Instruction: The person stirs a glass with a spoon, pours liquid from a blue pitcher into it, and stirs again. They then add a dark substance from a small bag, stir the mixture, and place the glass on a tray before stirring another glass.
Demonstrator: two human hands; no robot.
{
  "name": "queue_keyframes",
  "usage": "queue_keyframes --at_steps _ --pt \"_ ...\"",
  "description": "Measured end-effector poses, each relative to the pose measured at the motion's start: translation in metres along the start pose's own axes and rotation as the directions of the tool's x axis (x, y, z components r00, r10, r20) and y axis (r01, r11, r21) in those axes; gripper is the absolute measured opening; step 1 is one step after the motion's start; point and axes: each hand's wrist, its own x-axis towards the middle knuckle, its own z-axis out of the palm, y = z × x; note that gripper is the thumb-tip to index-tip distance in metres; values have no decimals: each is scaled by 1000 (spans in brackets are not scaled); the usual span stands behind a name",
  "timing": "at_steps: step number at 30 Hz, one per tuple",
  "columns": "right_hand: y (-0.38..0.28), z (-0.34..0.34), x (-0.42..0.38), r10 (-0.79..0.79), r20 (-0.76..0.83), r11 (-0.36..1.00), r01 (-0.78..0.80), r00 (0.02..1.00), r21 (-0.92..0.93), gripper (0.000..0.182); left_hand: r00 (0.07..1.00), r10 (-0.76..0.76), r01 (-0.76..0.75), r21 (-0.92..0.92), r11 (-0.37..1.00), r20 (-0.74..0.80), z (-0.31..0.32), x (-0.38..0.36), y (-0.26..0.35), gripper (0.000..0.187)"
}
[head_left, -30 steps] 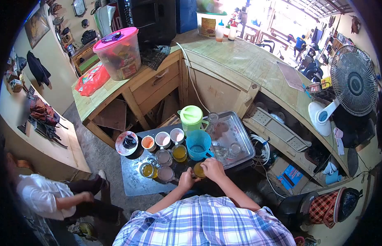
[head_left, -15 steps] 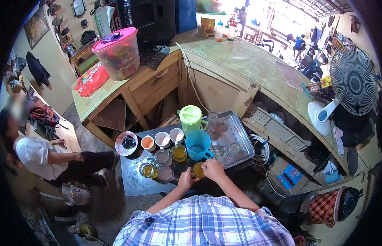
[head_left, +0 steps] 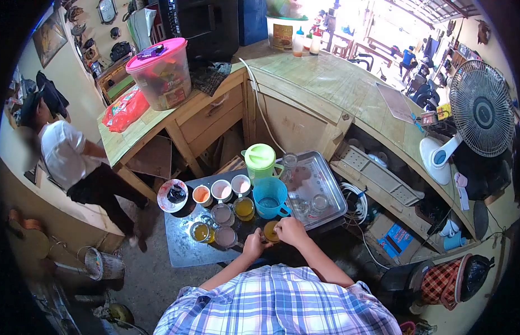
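Note:
A glass mug of yellow drink (head_left: 271,231) stands at the front edge of the low table. My left hand (head_left: 254,244) is closed on its left side, at the handle. At its right rim is my right hand (head_left: 291,230), fingers pressed together; whatever they hold is too small to make out. Just behind stands a blue pitcher (head_left: 270,199), with a green lidded pitcher (head_left: 261,162) beyond it. Left of them are more mugs of yellow drink (head_left: 244,209), mugs with greyish contents (head_left: 222,214) and white cups (head_left: 221,190).
A metal tray (head_left: 335,209) with glasses lies right of the pitchers. The wooden counter (head_left: 310,84) curves around behind, bearing a pink-lidded tub (head_left: 162,75) and a fan (head_left: 482,111). A person (head_left: 70,151) in a white top is at the left. A bin (head_left: 405,279) stands lower right.
The person at the left has moved away toward the back and stands more upright. My hands stay at the same mug, with only a slight shift of the right one.

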Motion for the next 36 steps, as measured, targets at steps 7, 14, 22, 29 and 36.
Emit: queue_keyframes --at_steps 7,14,22,29,36 --pt "1 1 1 -55 -38 996 57 998 72 17 998 57 -59 -41 997 -35 -1 -1 2 53" --pt "-2 -5 2 5 64 998 -9 998 65 16 1000 -29 29 3 1000 3 -3 -2 6 51" --pt "-2 -1 1 -22 -24 997 23 999 73 15 1000 16 -16 -16 1000 -18 0 0 1 51" --pt "0 1 0 -75 -146 990 91 987 111 15 1000 2 -2 -5 1000 -9 2 0 -2 52" --pt "3 4 1 -110 -122 987 123 986 106 17 1000 -10 11 -20 1000 10 1 1 -1 53"
